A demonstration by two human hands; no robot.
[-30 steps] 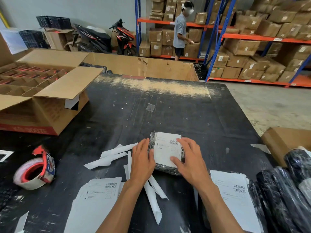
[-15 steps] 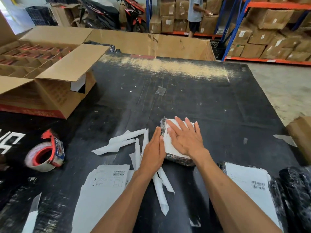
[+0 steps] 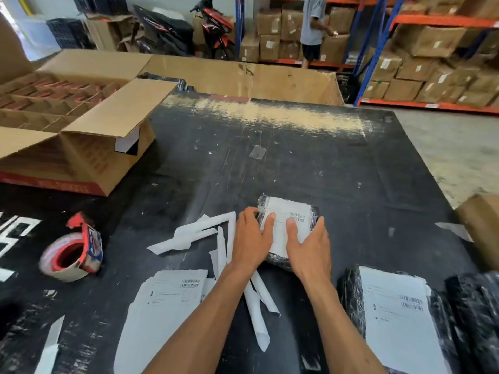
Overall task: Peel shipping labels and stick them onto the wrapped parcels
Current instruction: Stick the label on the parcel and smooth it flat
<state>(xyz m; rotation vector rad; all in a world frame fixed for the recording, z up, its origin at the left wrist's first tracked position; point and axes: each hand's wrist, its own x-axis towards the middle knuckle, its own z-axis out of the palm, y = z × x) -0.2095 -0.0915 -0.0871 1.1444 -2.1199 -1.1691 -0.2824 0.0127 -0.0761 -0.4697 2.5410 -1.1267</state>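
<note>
A small parcel wrapped in black film lies on the black table, with a white shipping label stuck on its top. My left hand grips the parcel's left edge, thumb lying on the label. My right hand holds the right side, its thumb also pressing on the label. A stack of unpeeled labels sits near my left forearm. To the right lies a larger black parcel with a label on it.
Peeled backing strips litter the table left of my hands. A tape roll stands at the left, an open cardboard box behind it. Black parcels and a carton crowd the right edge. A person stands at the shelves.
My right hand slid from lying flat across the label to the parcel's right side. My left hand moved from beside the parcel onto its left edge, thumb on the label.
</note>
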